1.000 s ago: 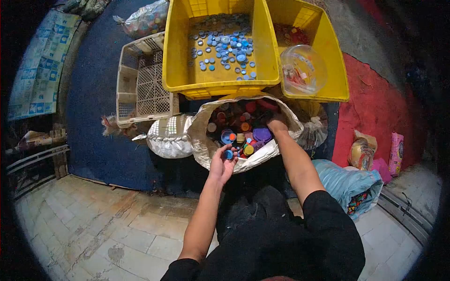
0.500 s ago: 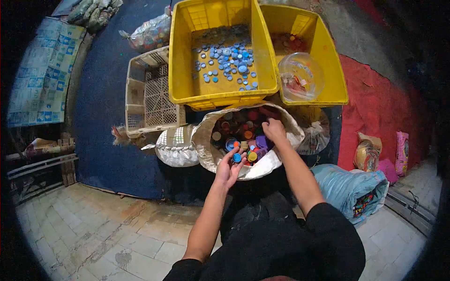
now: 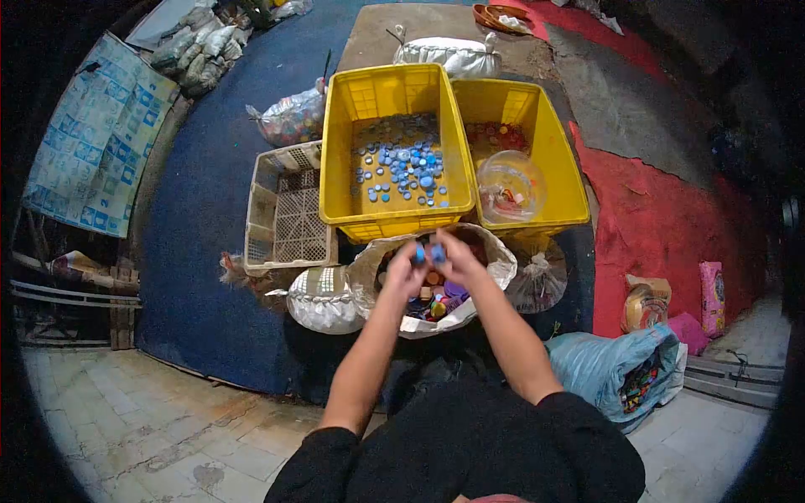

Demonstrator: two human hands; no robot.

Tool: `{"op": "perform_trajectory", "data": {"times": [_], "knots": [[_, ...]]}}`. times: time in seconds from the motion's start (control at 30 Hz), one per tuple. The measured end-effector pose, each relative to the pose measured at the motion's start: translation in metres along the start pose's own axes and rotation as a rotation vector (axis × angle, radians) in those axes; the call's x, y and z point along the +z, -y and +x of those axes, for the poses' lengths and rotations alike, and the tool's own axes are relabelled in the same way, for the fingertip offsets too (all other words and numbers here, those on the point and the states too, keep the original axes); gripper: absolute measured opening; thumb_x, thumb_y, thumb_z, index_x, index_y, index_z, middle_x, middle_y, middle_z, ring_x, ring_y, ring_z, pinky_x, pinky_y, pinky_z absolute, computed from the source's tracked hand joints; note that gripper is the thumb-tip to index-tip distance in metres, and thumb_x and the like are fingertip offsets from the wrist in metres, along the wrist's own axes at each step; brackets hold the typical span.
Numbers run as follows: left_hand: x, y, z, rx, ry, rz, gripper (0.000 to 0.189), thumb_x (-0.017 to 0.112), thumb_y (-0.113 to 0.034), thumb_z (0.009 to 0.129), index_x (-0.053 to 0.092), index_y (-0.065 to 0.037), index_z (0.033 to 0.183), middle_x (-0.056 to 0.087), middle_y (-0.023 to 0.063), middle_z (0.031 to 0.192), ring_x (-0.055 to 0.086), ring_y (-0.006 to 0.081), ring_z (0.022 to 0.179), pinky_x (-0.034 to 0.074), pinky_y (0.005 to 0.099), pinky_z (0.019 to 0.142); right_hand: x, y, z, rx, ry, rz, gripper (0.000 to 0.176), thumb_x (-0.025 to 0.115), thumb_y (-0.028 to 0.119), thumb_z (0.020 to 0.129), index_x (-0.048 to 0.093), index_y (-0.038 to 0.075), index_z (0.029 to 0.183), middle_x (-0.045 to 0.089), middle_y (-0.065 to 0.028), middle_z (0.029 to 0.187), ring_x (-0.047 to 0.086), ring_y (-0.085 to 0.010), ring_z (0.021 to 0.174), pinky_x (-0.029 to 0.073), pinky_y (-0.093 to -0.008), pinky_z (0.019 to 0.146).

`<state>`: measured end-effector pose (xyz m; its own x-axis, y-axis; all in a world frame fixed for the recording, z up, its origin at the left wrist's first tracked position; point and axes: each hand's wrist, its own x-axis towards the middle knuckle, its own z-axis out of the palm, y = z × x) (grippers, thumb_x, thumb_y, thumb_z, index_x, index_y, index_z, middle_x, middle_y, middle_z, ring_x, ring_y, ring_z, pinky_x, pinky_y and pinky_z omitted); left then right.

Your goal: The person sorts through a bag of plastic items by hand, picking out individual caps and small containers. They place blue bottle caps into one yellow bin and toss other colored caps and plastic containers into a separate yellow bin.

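Note:
Above an open white sack (image 3: 366, 277) of mixed bottle caps (image 3: 438, 308), both of my hands are raised close together. My left hand (image 3: 403, 275) is closed on a bright blue bottle cap (image 3: 419, 253). A darker blue bottle cap (image 3: 438, 254) shows at the fingertips of my right hand (image 3: 459, 261), which is closed and slightly blurred. Just beyond the sack stands a yellow crate (image 3: 394, 226) with many blue caps (image 3: 411, 168) spread over its floor.
A second yellow crate (image 3: 570, 184) holds a clear round tub (image 3: 511, 186) and reddish caps. To the left sit a pale plastic basket (image 3: 262, 210) and a tied white sack (image 3: 323, 310). A light blue sack (image 3: 595, 360) of colourful pieces lies on the right.
My right hand has come up out of the sack toward my left hand and now has a blue cap. My left hand has risen slightly with its blue cap. The camera view has shifted.

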<state>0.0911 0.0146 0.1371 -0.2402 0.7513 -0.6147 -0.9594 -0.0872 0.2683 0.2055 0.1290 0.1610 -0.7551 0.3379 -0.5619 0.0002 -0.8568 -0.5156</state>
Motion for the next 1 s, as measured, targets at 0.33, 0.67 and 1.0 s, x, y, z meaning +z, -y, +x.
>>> {"op": "perform_trajectory", "data": {"times": [0.33, 0.67, 1.0], "knots": [[0.064, -0.067, -0.037, 0.393, -0.143, 0.231, 0.054, 0.054, -0.043, 0.092, 0.044, -0.012, 0.135, 0.046, 0.0167, 0.135, 0.044, 0.0269, 0.127, 0.034, 0.0400, 0.102, 0.017, 0.072, -0.039, -0.216, -0.274, -0.347, 0.065, 0.054, 0.047, 0.093, 0.029, 0.015, 0.143, 0.033, -0.0143, 0.147, 0.039, -0.0341, 0.130, 0.038, -0.0499, 0.100], [-0.070, 0.057, -0.051, 0.390, -0.193, 1.672, 0.044, 0.062, -0.034, 0.085, 0.059, -0.010, 0.121, 0.065, 0.0104, 0.106, 0.062, 0.0273, 0.095, 0.049, 0.0401, 0.082, -0.092, -0.078, -0.065, -0.133, -0.263, -1.690, 0.070, 0.072, 0.029, 0.073, 0.046, 0.009, 0.134, 0.038, -0.0275, 0.139, 0.050, -0.0415, 0.119, 0.044, -0.0466, 0.098], [-0.079, 0.085, -0.076, 0.341, -0.065, 2.530, 0.050, 0.061, -0.044, 0.082, 0.055, -0.022, 0.127, 0.058, 0.0130, 0.117, 0.049, 0.0305, 0.115, 0.035, 0.0519, 0.093, -0.085, -0.096, -0.071, -0.033, -0.439, -1.793, 0.085, 0.072, 0.031, 0.073, 0.030, 0.028, 0.146, 0.017, -0.0255, 0.150, 0.026, -0.0458, 0.135, 0.039, -0.0548, 0.102]]}}
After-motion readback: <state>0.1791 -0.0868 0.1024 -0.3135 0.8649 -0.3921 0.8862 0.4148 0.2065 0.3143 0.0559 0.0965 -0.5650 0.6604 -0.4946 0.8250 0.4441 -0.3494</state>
